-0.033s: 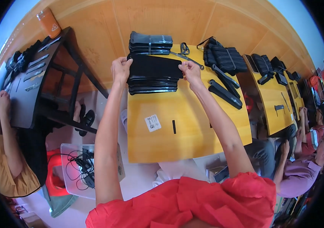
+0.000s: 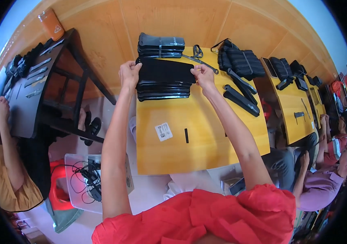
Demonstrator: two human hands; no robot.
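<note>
Yellow table [image 2: 206,138] carries a stack of black pouches [image 2: 163,87]; left hand [image 2: 129,74] and right hand [image 2: 202,76] pinch the top pouch [image 2: 166,71] by its ends, fingers clamped, keeping it flat and square over the pile.

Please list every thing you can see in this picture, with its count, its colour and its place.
flat pouches: one stack, black, far middle of table, under both hands
top pouch: one, black, gripped at both ends
banded bundle: one, black, behind the stack
scissors: one pair, grey, right of bundle
cases: one pile, black, far right of table
label: one, white, mid table
table: one, yellow wood
dark table: one, left
bin: one, clear, holds cables, floor left
other people: one left, some right
left hand: left end of top pouch
right hand: right end
</note>
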